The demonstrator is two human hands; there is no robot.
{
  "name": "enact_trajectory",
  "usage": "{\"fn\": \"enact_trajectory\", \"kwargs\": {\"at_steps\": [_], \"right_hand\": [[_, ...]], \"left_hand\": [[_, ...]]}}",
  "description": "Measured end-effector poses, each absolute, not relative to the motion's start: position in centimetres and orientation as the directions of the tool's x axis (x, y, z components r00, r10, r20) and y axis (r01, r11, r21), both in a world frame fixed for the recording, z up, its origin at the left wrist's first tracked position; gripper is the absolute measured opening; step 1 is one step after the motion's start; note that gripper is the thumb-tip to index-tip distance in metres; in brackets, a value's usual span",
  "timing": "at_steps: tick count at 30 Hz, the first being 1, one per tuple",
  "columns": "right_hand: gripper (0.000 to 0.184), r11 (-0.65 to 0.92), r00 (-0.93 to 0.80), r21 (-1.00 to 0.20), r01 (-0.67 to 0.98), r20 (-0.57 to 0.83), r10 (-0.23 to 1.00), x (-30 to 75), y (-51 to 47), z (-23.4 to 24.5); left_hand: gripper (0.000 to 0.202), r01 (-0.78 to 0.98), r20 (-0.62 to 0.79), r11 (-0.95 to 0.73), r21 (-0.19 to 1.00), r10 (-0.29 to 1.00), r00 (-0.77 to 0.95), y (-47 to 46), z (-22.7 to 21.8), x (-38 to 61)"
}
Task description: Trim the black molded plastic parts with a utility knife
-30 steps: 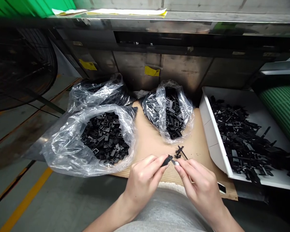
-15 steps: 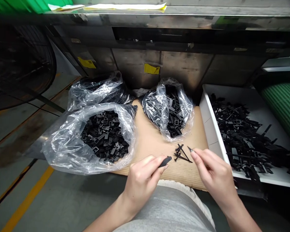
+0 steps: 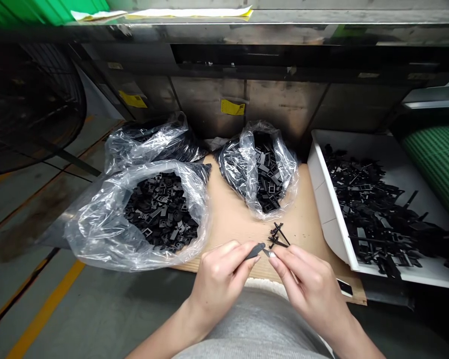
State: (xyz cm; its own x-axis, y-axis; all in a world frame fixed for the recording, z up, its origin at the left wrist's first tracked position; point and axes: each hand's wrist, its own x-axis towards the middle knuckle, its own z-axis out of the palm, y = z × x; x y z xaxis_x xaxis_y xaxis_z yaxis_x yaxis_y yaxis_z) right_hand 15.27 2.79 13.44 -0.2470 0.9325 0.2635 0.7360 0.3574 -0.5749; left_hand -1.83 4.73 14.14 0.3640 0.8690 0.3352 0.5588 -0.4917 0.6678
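Note:
My left hand [image 3: 219, 279] pinches a small black plastic part [image 3: 257, 250] between thumb and fingers, low over the front edge of a cardboard sheet [image 3: 235, 219]. My right hand [image 3: 310, 289] meets it from the right, its fingertips pinched on a thin sliver at the part's right end. Just beyond the fingertips a little heap of thin black sprue pieces [image 3: 278, 236] lies on the cardboard.
A wide clear bag of black parts [image 3: 157, 212] sits at the left, another clear bag [image 3: 264, 174] at the middle, a third bag [image 3: 149, 139] behind. A white tray [image 3: 322, 194] of black sprues stands at the right. A green belt [image 3: 437, 164] is at the far right.
My right hand moved out to the sprue heap half a second ago, then came back to the part in my left hand. The left hand stayed put.

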Motion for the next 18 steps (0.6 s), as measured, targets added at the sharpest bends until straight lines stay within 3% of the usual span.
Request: {"fn": "enact_trajectory", "kwargs": {"at_steps": [5,9,13,16,18], "right_hand": [[0.023,0.318,-0.208,-0.578,0.751,0.249,0.946,15.5,2.8,13.5],[0.021,0.231,-0.155,-0.770,0.595,0.172,0.973,15.6,3.4,13.7],[0.019,-0.046,-0.088,-0.942,0.333,-0.079,0.993,14.9,4.1,13.9],[0.017,-0.153,0.046,-0.966,0.208,-0.147,0.988,14.2,4.3,13.6],[0.019,-0.193,0.044,-0.978,0.085,-0.189,0.981,13.8,4.2,13.2]], "left_hand": [[0.017,0.533,0.321,-0.482,0.695,0.872,0.370,4.7,14.0,-2.1],[0.019,0.426,0.251,-0.405,0.809,0.893,0.373,4.9,14.3,-1.9],[0.021,0.169,-0.024,-0.042,0.985,0.929,0.369,5.4,14.1,-1.3],[0.023,-0.092,-0.215,0.250,0.964,0.934,0.285,6.0,13.7,-1.2],[0.017,-0.196,-0.259,0.317,0.928,0.927,0.271,6.4,13.6,-1.4]]}}
